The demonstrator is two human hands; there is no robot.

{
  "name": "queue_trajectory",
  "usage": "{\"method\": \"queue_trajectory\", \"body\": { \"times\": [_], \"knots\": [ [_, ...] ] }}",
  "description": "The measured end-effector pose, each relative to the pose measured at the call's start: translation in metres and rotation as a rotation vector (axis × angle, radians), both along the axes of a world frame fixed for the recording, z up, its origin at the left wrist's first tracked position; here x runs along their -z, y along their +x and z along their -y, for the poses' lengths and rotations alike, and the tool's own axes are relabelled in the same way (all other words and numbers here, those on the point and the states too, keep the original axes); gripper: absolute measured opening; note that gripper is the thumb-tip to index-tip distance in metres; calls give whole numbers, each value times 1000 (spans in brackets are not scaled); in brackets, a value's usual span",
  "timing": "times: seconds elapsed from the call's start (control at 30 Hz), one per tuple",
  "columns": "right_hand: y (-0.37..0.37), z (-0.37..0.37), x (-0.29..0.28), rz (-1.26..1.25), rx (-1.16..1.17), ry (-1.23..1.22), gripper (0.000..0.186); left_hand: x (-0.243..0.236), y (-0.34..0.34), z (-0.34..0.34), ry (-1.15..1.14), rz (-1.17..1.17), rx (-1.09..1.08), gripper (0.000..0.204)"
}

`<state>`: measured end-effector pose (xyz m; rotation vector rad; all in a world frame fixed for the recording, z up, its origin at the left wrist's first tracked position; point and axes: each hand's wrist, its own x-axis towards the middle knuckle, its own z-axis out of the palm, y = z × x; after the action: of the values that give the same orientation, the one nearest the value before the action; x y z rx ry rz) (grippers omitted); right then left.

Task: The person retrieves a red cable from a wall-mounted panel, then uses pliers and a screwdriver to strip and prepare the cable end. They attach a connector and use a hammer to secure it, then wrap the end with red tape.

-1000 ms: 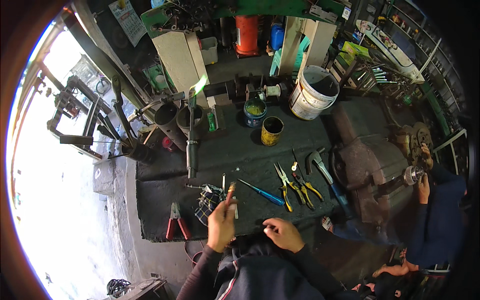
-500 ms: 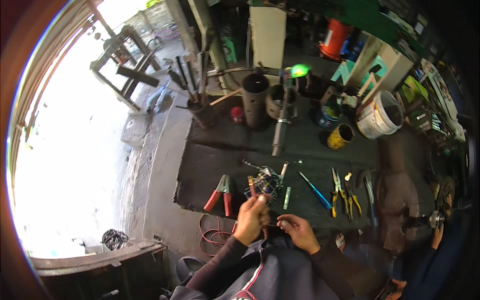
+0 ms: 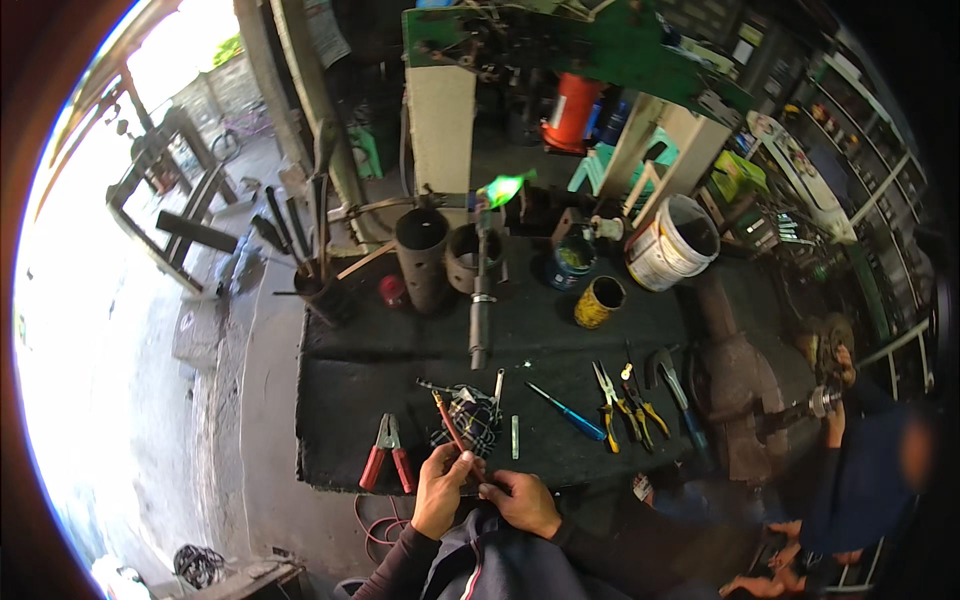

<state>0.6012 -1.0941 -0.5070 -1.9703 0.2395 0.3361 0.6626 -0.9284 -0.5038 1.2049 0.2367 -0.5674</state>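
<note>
The left hand [image 3: 441, 492] grasps a red cable [image 3: 453, 430] over the near edge of the bench [image 3: 365, 350]; the right hand [image 3: 526, 503] curls beside it, whether pinching its lower end I cannot tell. A brass-coloured tip [image 3: 437, 399] already sits on the cable, though whether it is fixed is unclear. Beyond lies a cloth [image 3: 477, 425]; red pliers [image 3: 373, 468] rest unheld toward the near left corner, and a torch [image 3: 478, 335] burns toward the far edge
</note>
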Motion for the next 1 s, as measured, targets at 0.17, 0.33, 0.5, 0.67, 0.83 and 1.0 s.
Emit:
{"method": "queue_trajectory", "body": {
  "times": [0.17, 0.33, 0.5, 0.67, 0.83, 1.0],
  "knots": [
    [-2, 23, 11, 99, -49, -62, 35, 7, 11, 19, 70, 161, 48, 21],
    [-23, 117, 30, 138, 282, -85, 29, 5, 9, 18, 226, 191, 84, 25],
    [-17, 233, 44, 127, 631, -224, 19, 2, 9, 26, 334, 240, 101, 31],
    [24, 271, 42, 284, 588, -387, 22, -7, -3, 47, 564, 365, 186, 29],
    [18, 235, 58, 192, 444, -51, 23, -27, -4, 47, 812, 702, 148, 32],
    [-16, 155, 54, 75, 100, 217, 28, -43, -8, 63, 811, 561, 78, 28]
  ]
}}
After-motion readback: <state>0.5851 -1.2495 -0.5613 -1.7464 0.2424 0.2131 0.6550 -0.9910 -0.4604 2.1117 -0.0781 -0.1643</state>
